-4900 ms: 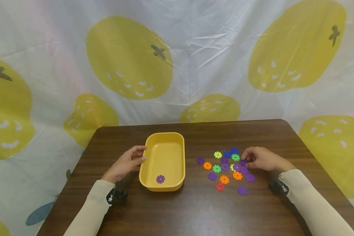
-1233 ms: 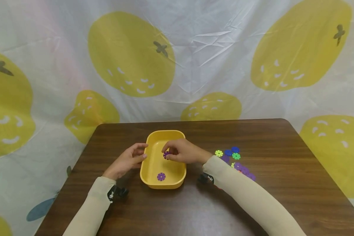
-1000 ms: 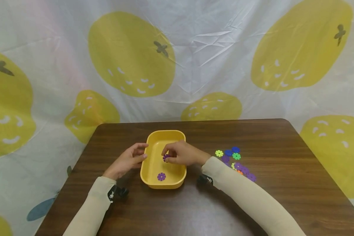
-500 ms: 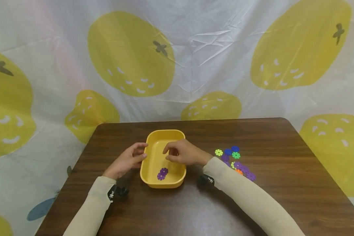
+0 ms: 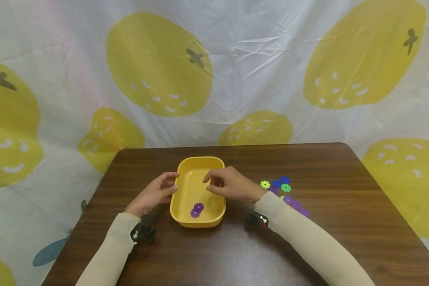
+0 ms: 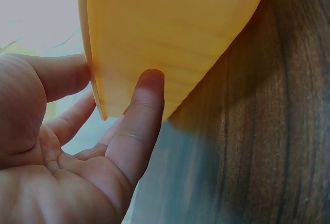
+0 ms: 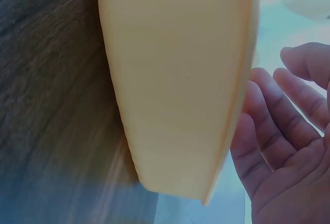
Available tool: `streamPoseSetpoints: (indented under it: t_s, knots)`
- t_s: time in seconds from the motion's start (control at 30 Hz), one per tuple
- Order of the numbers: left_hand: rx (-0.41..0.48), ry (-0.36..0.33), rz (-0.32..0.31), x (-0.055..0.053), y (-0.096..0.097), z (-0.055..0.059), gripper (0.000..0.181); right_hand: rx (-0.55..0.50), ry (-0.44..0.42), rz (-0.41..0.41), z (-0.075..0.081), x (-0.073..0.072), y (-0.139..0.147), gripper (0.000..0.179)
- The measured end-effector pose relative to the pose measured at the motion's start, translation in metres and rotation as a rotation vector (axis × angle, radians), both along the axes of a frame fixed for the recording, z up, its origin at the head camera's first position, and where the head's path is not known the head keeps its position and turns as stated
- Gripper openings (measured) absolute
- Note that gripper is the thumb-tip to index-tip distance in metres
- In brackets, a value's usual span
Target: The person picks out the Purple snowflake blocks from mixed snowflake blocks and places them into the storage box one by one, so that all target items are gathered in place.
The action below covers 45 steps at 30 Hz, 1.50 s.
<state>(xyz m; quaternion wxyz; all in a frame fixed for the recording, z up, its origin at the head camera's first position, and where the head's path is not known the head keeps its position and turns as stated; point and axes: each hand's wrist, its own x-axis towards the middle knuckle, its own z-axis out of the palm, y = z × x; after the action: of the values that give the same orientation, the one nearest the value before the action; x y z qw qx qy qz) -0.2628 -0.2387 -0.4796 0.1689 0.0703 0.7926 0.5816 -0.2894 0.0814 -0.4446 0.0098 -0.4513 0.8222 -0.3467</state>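
Observation:
A yellow plastic basin (image 5: 197,227) stands on the table, with two purple notched discs (image 5: 197,210) overlapping on its floor near the front end. At its left side my left hand (image 5: 153,195) touches the rim with the thumb, and a fingertip presses on the outer wall (image 6: 175,28) in the left wrist view. My right hand (image 5: 232,184) hovers over the basin's right rim, thumb and forefinger apart and nothing between them. In the right wrist view its fingers (image 7: 268,146) are spread beside the basin's outer wall (image 7: 170,90).
To the right lies a loose group of notched discs, among them purple ones (image 5: 296,204), a green one (image 5: 286,188), blue ones (image 5: 285,180) and a lime one (image 5: 265,184). My right sleeve (image 5: 307,240) hides part of the group. A patterned cloth (image 5: 232,79) hangs behind the table (image 5: 200,262).
My right hand has carried a purple disc from the group to the basin and let it drop beside the first one. Since then it has drawn slightly right. The left hand stays put.

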Motion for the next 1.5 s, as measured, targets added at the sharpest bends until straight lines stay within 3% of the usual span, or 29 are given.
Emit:
streamPoseSetpoints:
  t_s: [0.4, 0.6, 0.83, 1.3, 1.5]
  knots:
    - [-0.019, 0.007, -0.022, -0.004, 0.004, 0.002, 0.055, -0.057, -0.041, -0.068, 0.013, 0.011, 0.039, 0.017]
    - [-0.032, 0.001, -0.004, -0.004, 0.000, -0.001, 0.053, -0.052, -0.105, -0.109, 0.009, 0.013, 0.063, 0.018]
    - [-0.003, 0.007, -0.026, -0.005, -0.003, -0.002, 0.056, -0.044, -0.088, -0.165, 0.007, 0.014, 0.090, 0.018]
    - [-0.036, -0.005, -0.004, -0.003, -0.004, -0.002, 0.055, 0.049, -0.144, -0.233, -0.028, -0.007, 0.115, 0.024]
    - [-0.022, 0.005, -0.011, -0.003, -0.005, -0.002, 0.055, 0.135, -0.165, -0.201, -0.035, -0.016, 0.114, 0.026]
